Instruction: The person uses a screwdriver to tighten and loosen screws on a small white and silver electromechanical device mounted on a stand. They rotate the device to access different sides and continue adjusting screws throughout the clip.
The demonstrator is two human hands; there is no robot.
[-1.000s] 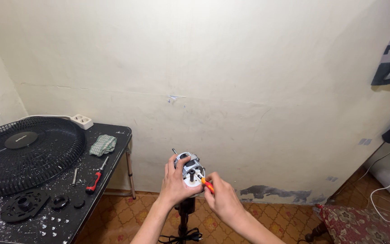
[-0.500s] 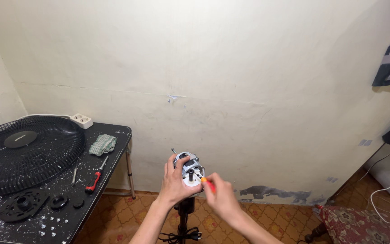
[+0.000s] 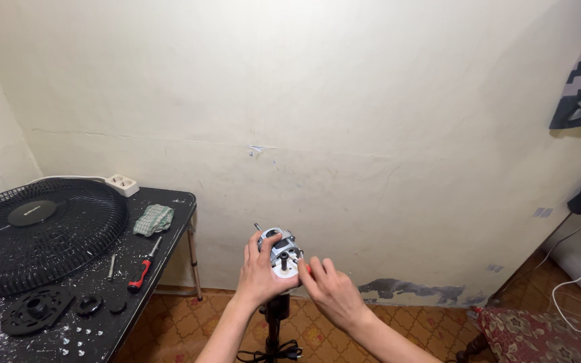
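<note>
There are two hands: the left hand (image 3: pixel 258 272) and the right hand (image 3: pixel 331 296), and between them one fan motor (image 3: pixel 280 250). On the black surface (image 3: pixel 169 222) I count one fan grille (image 3: pixel 35 232), one red screwdriver (image 3: pixel 141 267), one folded cloth (image 3: pixel 153 219), one white socket strip (image 3: pixel 122 184) and three round black parts (image 3: pixel 37 309).
</note>
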